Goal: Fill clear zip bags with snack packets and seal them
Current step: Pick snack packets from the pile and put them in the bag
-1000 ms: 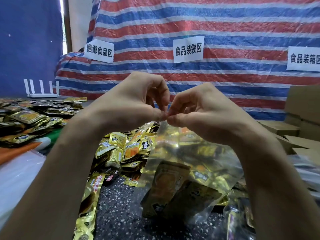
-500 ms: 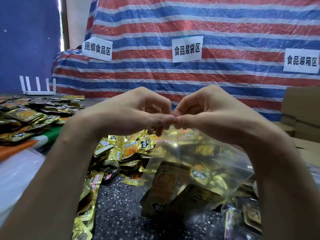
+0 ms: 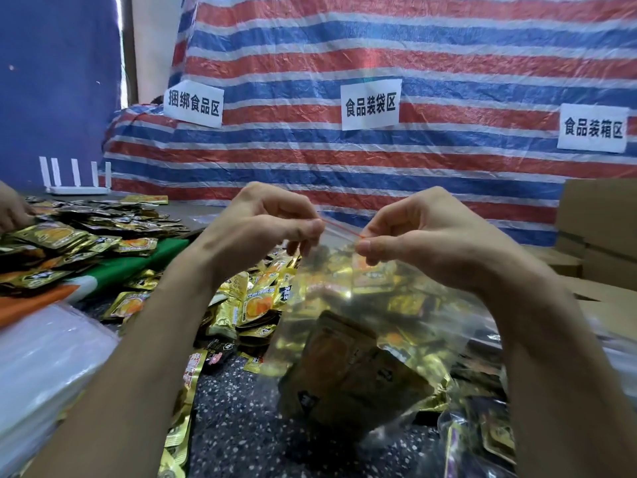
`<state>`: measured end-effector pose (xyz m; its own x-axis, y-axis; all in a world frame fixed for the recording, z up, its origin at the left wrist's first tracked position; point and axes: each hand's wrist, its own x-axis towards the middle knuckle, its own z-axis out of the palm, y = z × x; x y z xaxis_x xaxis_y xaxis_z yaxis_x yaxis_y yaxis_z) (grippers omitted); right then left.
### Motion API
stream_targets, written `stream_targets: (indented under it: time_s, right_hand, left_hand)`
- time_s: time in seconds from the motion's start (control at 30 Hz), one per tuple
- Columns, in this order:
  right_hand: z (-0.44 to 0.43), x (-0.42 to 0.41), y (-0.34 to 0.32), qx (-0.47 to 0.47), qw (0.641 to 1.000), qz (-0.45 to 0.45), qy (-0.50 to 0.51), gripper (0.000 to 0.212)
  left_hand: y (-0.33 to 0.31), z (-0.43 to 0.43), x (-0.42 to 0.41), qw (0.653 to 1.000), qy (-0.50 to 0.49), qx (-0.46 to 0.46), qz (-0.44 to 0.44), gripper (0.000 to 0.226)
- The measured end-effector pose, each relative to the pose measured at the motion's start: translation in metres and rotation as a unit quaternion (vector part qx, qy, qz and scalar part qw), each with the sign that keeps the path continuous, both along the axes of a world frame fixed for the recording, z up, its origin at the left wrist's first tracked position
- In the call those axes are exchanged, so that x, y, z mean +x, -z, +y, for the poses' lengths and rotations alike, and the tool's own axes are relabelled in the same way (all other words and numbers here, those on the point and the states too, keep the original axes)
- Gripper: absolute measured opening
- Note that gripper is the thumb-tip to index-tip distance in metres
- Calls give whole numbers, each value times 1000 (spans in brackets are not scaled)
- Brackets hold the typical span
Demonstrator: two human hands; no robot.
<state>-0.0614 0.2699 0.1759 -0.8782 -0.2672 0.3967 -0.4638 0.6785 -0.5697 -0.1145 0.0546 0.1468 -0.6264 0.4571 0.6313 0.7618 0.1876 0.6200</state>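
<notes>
The left hand [image 3: 262, 229] is pinching the red zip strip [image 3: 341, 227] of the clear zip bag [image 3: 362, 339] between thumb and forefinger. The right hand [image 3: 424, 239] is pinching it just to the right. The bag is hanging below them over the near bench [image 3: 241, 426], carrying gold snack packets [image 3: 337, 360]. Sealing well likely means pressing both tracks together, sliding outward, holding the strip taut and packets below it.

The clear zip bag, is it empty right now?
No, gold snack packets show inside the clear zip bag, which the left hand and right hand pinch at its top.
</notes>
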Motion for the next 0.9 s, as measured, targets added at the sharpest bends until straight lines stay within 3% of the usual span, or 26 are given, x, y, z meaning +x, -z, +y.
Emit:
stream_targets:
  time_s: [0.27,0.57,0.8,0.9]
  right_hand:
    - [9,-11,5,-15,999,-6,43,14]
    - [21,-18,11,-22,997,-37,70,17]
    - [26,-18,13,-5,996,-72,56,29]
    - [25,-18,12,-2,997,-60,43,24]
  left_hand:
    - [5,2,-13,991,-126,39,5,22]
    - [19,-7,-33,951,-280,134,-12,26]
    - [26,-14,-43,929,-323,177,-38,27]
    - [25,-13,-42,929,-323,178,-32,27]
